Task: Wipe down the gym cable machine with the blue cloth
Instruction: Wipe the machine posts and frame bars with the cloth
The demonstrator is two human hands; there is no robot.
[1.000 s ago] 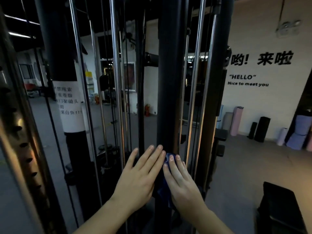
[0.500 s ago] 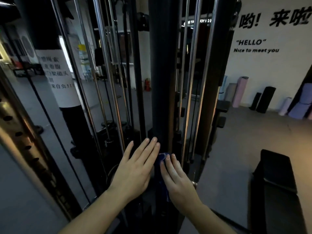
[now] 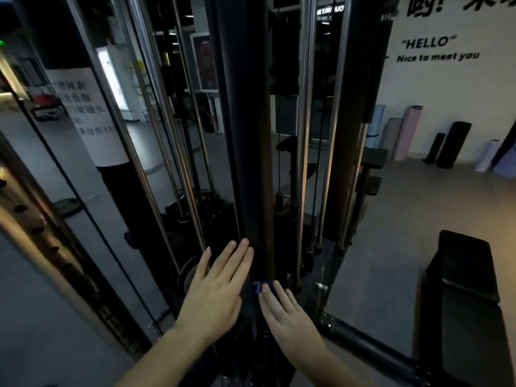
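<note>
Dim gym, white wall (image 3: 446, 88) with "HELLO" lettering, rolled mats (image 3: 407, 132) standing against it, black bench (image 3: 469, 289) sitting at lower right. You're facing the cable machine's central black post (image 3: 245, 135), with chrome guide rods (image 3: 303, 135) running either side.

Your left hand (image 3: 215, 297) is lying flat on the post's left face, fingers straight and together, gripping nothing. Your right hand (image 3: 284, 314) is also flat, fingers extended, pressing the blue cloth (image 3: 258, 287) against the post's right edge. Only a small patch of cloth is showing above your fingertips.

Versus 0.5 s ago: both hands are sitting lower on the post, the right one trailing further below the left, less cloth is showing, and your view is tilting down.
</note>
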